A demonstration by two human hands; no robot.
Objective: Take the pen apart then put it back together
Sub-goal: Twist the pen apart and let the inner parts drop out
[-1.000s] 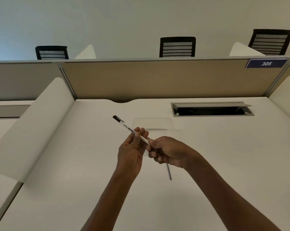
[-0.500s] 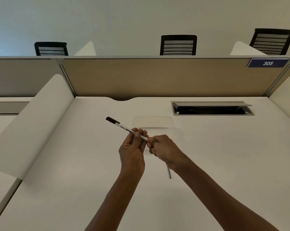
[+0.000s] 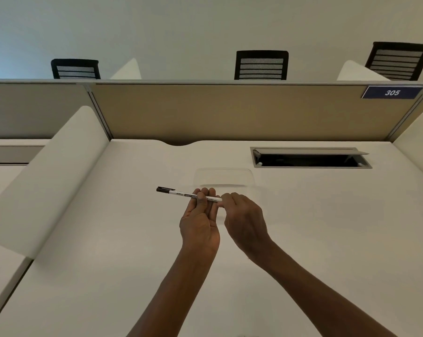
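Pinching slim white pen (black cap): left hand mid-barrel, right hand end.

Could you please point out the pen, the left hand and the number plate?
pen (image 3: 181, 193), head view, on its white barrel.
left hand (image 3: 199, 227), head view, on the palm.
number plate (image 3: 392, 92), head view, on the digits 305.

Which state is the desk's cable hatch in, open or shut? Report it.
Open. The cable hatch has its grey lid tilted up at the back, showing a dark recess sunk into the desk.
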